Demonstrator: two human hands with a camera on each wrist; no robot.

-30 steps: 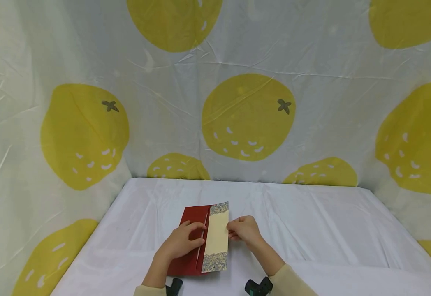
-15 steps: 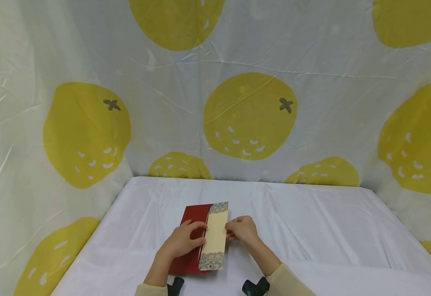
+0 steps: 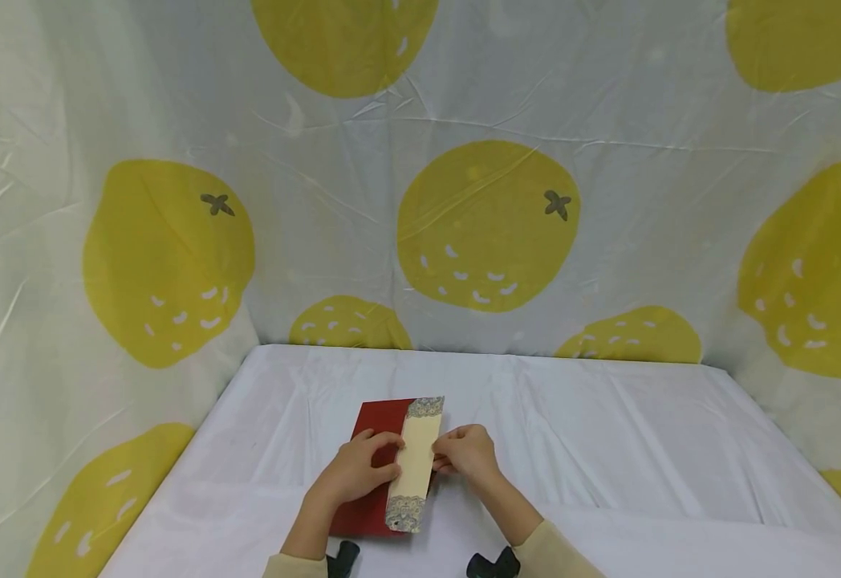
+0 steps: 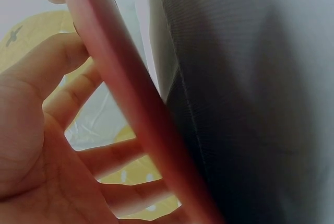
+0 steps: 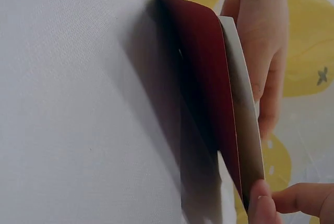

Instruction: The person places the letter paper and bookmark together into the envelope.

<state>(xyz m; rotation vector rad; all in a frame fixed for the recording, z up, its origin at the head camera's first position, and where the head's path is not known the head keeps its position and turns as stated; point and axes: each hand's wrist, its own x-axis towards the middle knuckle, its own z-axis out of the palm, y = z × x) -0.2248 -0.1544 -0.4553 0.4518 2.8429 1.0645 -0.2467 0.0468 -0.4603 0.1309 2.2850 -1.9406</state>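
Note:
A red paper folder (image 3: 380,416) lies at the front of the white table, with a cream card strip (image 3: 418,449) banded in grey lace print along its right side. My left hand (image 3: 355,466) rests on the folder, thumb and fingers spread, fingertips right at the strip's left edge. In the left wrist view, those fingers touch the red face (image 4: 117,85). My right hand (image 3: 467,451) pinches the strip's right edge between thumb and index finger. Seen from the right wrist, the strip (image 5: 245,109) stands tilted beside a red flap (image 5: 201,41), raised off the cloth.
White cloth (image 3: 594,433) covers the table, lightly creased. A lemon-print curtain (image 3: 319,233) hangs behind and along both sides. Dark wrist mounts (image 3: 493,563) show under the beige sleeves (image 3: 558,554).
My right hand has moved slightly left with the strip's edge, and the strip leans further over the folder. The red border beside the strip is now covered. My left hand stays in place.

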